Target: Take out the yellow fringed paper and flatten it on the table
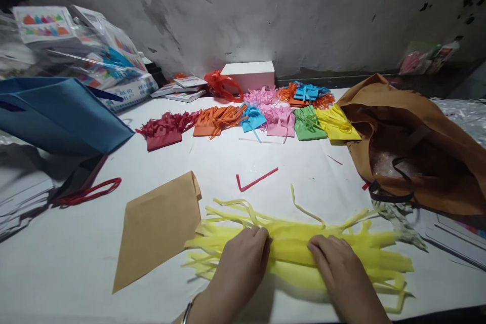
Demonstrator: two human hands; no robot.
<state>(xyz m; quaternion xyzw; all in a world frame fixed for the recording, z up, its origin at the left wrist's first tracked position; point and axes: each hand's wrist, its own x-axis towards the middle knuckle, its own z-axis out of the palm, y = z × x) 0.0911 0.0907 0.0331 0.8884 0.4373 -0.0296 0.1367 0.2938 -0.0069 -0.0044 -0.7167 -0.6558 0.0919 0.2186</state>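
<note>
A yellow sheet of fringed tissue paper (290, 250) lies across the front of the white table, its cut strips spread out at both ends. My left hand (246, 253) pinches its middle part from the left, fingers closed on the paper. From the right, my right hand (336, 258) grips the same middle band with thumb and fingers together. Between the two hands the paper forms a folded band. A brown paper envelope (161, 225) lies left of my left hand. Beyond the fringe rests a bent red paper strip (258, 180).
Folded fringed bundles, including a dark red one (165, 137) and a green one (309, 126), line the back of the table (212, 162). A brown bag (379, 96) stands open at right, a blue bag (72, 116) at left. Behind are a white box (248, 76) and a wall.
</note>
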